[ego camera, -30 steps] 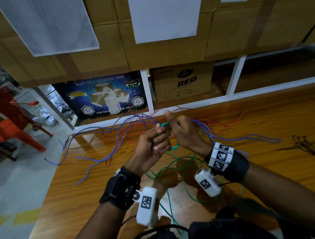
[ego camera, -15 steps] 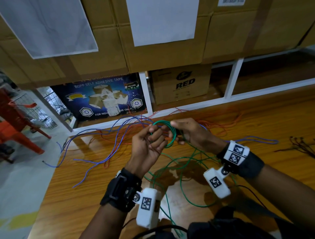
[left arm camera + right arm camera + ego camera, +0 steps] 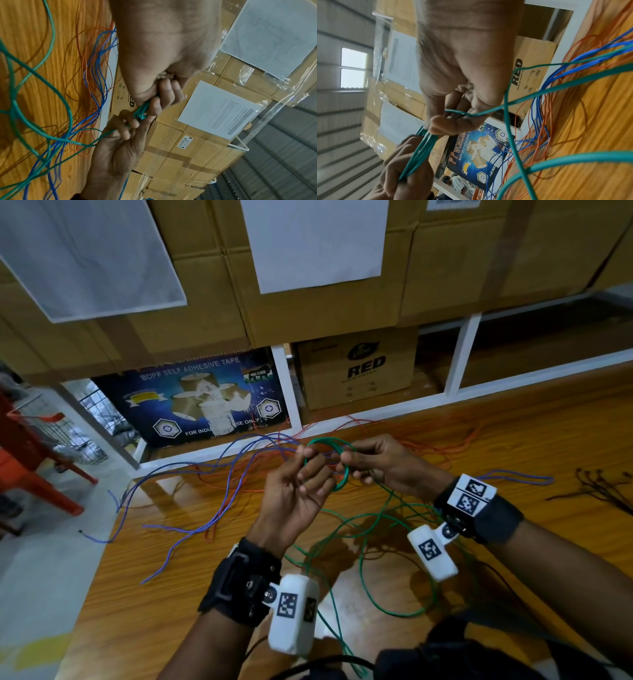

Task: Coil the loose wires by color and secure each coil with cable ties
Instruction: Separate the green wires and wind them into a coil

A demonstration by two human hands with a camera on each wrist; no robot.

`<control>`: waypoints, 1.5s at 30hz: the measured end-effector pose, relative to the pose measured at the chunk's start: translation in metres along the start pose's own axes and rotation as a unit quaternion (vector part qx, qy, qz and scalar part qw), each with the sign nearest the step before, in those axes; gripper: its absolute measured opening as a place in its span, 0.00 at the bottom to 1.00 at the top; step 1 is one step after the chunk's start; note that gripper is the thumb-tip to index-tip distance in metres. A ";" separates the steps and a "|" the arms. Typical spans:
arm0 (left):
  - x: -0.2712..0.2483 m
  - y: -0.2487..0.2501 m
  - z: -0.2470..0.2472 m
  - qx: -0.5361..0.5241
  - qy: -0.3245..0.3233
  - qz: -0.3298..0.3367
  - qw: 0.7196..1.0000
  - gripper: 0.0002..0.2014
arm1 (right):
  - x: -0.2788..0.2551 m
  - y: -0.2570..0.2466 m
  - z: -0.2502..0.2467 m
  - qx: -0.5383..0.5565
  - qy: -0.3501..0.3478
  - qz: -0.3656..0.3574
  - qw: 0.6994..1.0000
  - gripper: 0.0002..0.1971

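I hold a small green coil (image 3: 328, 463) up in the air over the desk (image 3: 513, 446), between my two hands. The ring stands up on its edge, and its flat round face looks toward me in the head view.

My left hand (image 3: 298, 494) is on the left side of the ring. Its fingers (image 3: 406, 170) are bent around the bunch of green loops and squeeze them together. My right hand (image 3: 383, 462) is on the right side. Its thumb and fingers (image 3: 447, 125) pinch the loops tight. One strand of green wire (image 3: 376, 542) also runs through that hand and hangs down to the desk.

The rest of the green wire lies loose on the desk below my hands, in big messy loops close to me.

The blue wires (image 3: 212, 484) lie on the desk to the left and run far out toward the desk edge. The red wires (image 3: 445, 440) lie behind my hands, near the white shelf frame (image 3: 376, 412). A little bunch of dark cable ties (image 3: 599, 487) lies far off to the right.
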State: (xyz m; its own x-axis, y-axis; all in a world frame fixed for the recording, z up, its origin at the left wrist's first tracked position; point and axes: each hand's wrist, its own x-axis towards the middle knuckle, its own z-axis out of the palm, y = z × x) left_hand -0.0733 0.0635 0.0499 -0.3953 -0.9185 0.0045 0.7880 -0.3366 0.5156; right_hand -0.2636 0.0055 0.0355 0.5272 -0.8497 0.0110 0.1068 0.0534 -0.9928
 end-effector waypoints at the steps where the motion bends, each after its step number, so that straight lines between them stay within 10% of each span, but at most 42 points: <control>1: -0.001 0.003 -0.002 0.003 -0.001 0.007 1.000 0.23 | -0.002 -0.003 -0.001 -0.034 0.003 -0.005 0.999 0.14; 6: -0.005 0.036 -0.021 -0.037 -0.041 0.065 0.996 0.05 | -0.007 -0.012 -0.026 -0.182 0.035 -0.037 0.982 0.07; 14: -0.008 0.060 -0.031 -0.031 0.050 0.157 0.986 0.12 | -0.014 -0.016 -0.052 -0.219 0.128 -0.112 0.961 0.09; 22: 0.001 0.051 -0.017 0.058 0.089 0.163 0.981 0.16 | -0.017 -0.016 -0.014 -0.554 0.015 -0.247 0.795 0.17; 31: 0.007 0.022 -0.010 0.295 0.107 0.190 0.930 0.14 | -0.010 -0.040 0.023 -0.494 -0.041 -0.282 0.821 0.12; 37: 0.003 0.005 -0.004 0.503 0.081 0.142 0.849 0.19 | 0.000 -0.036 0.020 -0.510 0.035 -0.367 0.778 0.12; 43: 0.000 0.006 -0.004 0.276 0.093 -0.029 0.956 0.14 | 0.003 -0.032 0.017 -0.420 0.067 -0.245 0.871 0.07; 45: -0.001 0.004 -0.001 0.204 0.083 -0.047 0.974 0.14 | -0.002 -0.023 0.027 -0.382 0.044 -0.185 0.904 0.19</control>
State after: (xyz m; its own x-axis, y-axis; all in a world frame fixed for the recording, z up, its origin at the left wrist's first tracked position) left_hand -0.0693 0.0627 0.0514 -0.3486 -0.9198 -0.1800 0.4854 -0.3415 0.8049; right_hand -0.2447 0.0200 0.0616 0.5017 -0.7751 0.3841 -0.3692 -0.5934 -0.7152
